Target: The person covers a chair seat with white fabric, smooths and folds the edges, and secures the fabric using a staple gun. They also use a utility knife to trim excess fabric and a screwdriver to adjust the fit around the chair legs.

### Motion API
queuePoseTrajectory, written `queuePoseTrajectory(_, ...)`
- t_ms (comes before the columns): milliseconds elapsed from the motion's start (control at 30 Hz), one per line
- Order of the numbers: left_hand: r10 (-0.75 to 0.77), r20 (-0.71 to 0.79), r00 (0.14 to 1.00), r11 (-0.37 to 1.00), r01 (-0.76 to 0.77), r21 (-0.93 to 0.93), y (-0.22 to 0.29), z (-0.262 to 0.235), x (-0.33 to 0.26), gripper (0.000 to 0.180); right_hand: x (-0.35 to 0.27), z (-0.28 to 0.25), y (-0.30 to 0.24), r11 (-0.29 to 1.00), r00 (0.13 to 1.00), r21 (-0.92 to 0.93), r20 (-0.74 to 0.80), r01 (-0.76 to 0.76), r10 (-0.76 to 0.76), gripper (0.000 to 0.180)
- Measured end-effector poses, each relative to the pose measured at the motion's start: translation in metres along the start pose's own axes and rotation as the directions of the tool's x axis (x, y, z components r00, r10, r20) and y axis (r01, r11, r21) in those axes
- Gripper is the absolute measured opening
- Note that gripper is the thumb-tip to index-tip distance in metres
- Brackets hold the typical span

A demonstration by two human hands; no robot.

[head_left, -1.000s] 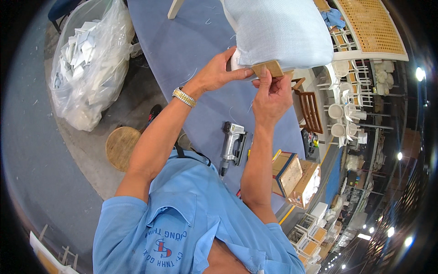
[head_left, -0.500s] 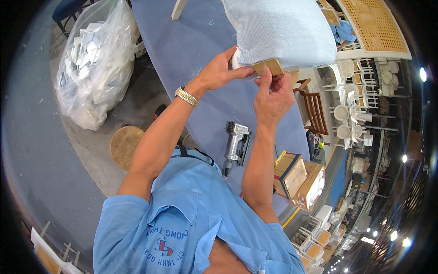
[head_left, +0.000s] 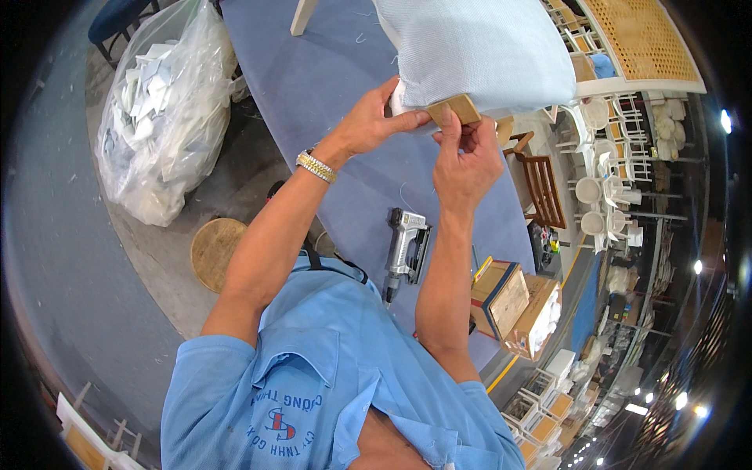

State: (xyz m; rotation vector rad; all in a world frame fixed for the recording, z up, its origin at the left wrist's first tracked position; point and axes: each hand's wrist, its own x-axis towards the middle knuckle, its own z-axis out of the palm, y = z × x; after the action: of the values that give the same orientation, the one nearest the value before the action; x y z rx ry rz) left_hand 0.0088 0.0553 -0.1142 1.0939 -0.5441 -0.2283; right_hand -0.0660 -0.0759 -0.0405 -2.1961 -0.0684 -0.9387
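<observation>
Step in hand, I'd say: working pale-blue fabric at the wood corner block [head_left: 455, 108] of the cushion [head_left: 482, 51], held up over the blue worktop [head_left: 329, 94]. Left hand [head_left: 368, 125] pinches fabric beside the block; right hand [head_left: 464, 160] pinches its lower edge. Staple gun [head_left: 406, 247] lies below right hand, near wrist. Next prob. needs fabric kept taut w/ one hand freed.

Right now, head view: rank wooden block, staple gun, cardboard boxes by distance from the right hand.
From the right hand:
1. Wooden block, at its fingertips, against the pale blue cushion.
2. Staple gun, below on the blue table.
3. Cardboard boxes, lower right, table edge.
</observation>
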Motion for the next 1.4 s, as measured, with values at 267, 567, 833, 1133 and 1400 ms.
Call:
queuePoseTrajectory(267, -0.052, -0.038, 0.998, 0.997, 0.054, 0.051, 0.012, 0.004, -0.002, 0.071, -0.017, -0.025, 0.011, 0.941, 0.958, 0.189, 0.006, -0.282, 0.286, 0.020)
queuePoseTrajectory(567, 0.059, -0.192, 0.980, 0.992, -0.037, 0.117, 0.000, 0.023, 0.004, 0.080, -0.237, -0.125, 0.177, 0.586, 0.588, -0.055, -0.031, -0.808, 0.808, 0.031)
queuePoseTrajectory(833, 0.107, -0.321, 0.941, 0.958, -0.011, 0.285, 0.014, -0.006, 0.033, 0.051, -0.305, -0.158, 0.215, 0.447, 0.434, 0.102, -0.127, -0.889, 0.892, 0.046)
queuePoseTrajectory(1133, 0.044, -0.295, 0.954, 0.952, 0.049, 0.302, 0.033, -0.044, 0.028, 0.057, -0.150, -0.060, 0.168, 0.738, 0.746, 0.113, 0.090, -0.666, 0.659, 0.033)
queuePoseTrajectory(1400, 0.111, -0.321, 0.940, 0.958, -0.015, 0.287, 0.022, -0.037, 0.014, 0.075, -0.121, -0.016, 0.082, 0.746, 0.727, 0.258, 0.554, -0.614, 0.406, 0.026)
